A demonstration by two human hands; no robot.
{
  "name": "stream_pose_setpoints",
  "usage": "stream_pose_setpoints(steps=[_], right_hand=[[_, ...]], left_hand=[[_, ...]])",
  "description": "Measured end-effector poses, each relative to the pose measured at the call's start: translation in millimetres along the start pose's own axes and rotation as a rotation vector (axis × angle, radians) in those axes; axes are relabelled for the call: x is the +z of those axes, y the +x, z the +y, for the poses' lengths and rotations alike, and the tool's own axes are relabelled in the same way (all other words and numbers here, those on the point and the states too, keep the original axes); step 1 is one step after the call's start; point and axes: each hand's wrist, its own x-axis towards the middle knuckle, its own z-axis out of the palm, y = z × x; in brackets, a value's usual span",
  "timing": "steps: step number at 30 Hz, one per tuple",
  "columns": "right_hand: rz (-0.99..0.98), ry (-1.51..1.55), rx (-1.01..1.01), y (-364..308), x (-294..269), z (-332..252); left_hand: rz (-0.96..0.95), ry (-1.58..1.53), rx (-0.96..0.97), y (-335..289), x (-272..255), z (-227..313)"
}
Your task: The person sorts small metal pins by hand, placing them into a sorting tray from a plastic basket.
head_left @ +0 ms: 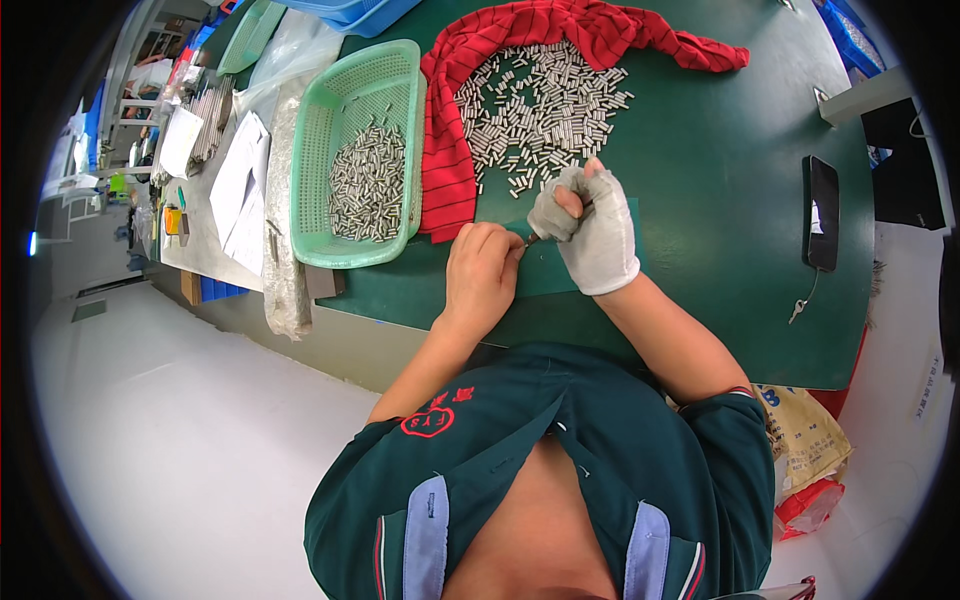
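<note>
My bare left hand point(482, 272) rests at the near part of the green table, thumb and fingers pinched together. What they hold is too small to make out. Right beside it, my right hand point(598, 235), in a pale fingerless glove, is curled closed around a thin dark tool point(533, 239). The tool's end sticks out toward the left fingertips; the rest is hidden in the fist. Beyond both hands lies a spread of short silvery metal pins point(550, 110), bordered by a rolled red cloth point(447, 185) with dark stripes.
Left of the cloth, a light green plastic basket point(308, 180) holds a heap of similar pins point(368, 185). Papers point(240, 190) and a plastic-wrapped long bundle point(285, 240) lie further left. At the right are a black phone point(822, 210) and a small key point(797, 311) on a cord.
</note>
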Motion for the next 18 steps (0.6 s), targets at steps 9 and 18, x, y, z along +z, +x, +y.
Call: stream_pose_setpoints(steps=[9,18], right_hand=[[0.091,0.03,-0.026,3,7,-4],[0.078,-0.209,-0.09,-5,-8,28]], left_hand=[[0.041,-0.016,0.041,7,6,-1],[0.029,0.006,-0.01,-8,5,-2]])
